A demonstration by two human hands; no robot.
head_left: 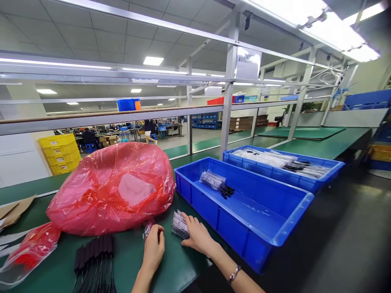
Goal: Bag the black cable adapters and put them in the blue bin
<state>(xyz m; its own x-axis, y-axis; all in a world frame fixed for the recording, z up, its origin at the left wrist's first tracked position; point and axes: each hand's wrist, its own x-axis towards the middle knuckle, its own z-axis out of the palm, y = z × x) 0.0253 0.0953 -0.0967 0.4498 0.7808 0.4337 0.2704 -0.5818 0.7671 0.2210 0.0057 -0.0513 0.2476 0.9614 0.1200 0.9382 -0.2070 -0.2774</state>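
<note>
From the head view, the left hand (pixel 153 247) lies on the green desk (pixel 171 268) near the front edge, its fingers curled and pinching a small clear bag (pixel 148 230) at the foot of the big red plastic bag (pixel 113 189). The right hand (pixel 197 237) sits just to its right, fingers grasping a stack of small packets (pixel 179 224) that rests on the desk beside the near blue tray (pixel 275 228). More packets (pixel 214 180) with black cables lie in that tray. A far blue tray (pixel 305 183) holds further bagged items. A bundle of black connectors (pixel 94 250) lies near left. Yellow crates (pixel 60 154) far left carry labels too small to read.
</note>
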